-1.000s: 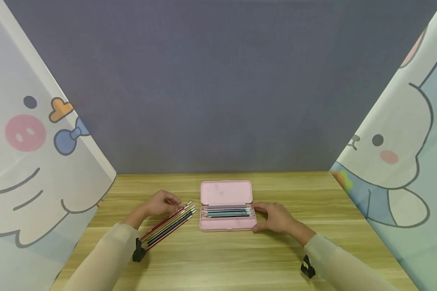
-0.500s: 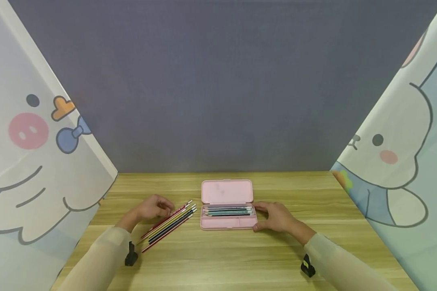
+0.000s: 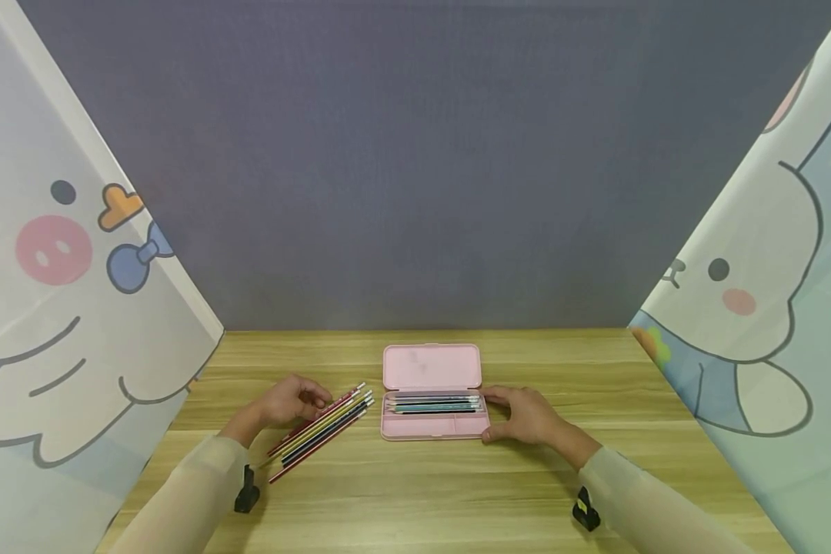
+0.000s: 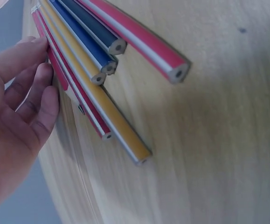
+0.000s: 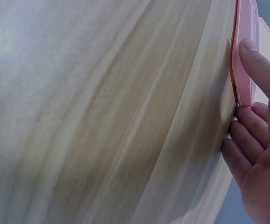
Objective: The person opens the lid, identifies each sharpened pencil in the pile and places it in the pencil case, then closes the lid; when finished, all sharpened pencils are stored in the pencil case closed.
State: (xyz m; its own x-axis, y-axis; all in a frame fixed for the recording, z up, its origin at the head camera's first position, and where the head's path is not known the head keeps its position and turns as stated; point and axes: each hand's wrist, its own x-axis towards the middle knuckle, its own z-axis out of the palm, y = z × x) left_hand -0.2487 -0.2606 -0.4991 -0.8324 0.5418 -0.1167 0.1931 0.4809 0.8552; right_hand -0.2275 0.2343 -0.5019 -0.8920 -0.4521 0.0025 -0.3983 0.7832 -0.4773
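Observation:
Several pencils (image 3: pixel 322 431) in red, yellow, blue and black lie slanted in a loose bundle on the table, their blunt ends towards me. My left hand (image 3: pixel 293 400) is at the bundle's left side, fingers loosely bent. In the left wrist view its thumb (image 4: pixel 34 46) touches the outermost red pencil (image 4: pixel 55 65); the index fingertip is hidden. An open pink pencil case (image 3: pixel 415 425) holds several pencils (image 3: pixel 435 405) in its rear compartment. My right hand (image 3: pixel 526 415) holds the case's right end, thumb (image 5: pixel 253 58) on the front side, index finger at the rear corner.
The case lid (image 3: pixel 432 367) leans back, raised behind the tray. Its front section is split by a small divider (image 3: pixel 454 422). A grey panel (image 3: pixel 422 169) stands behind the wooden table (image 3: pixel 415 500), and cartoon-printed panels flank it.
My left hand has drawn back leftwards from the pencils' far ends and dipped slightly beside them. The right hand keeps its hold on the case, and the pencils look nearly unmoved.

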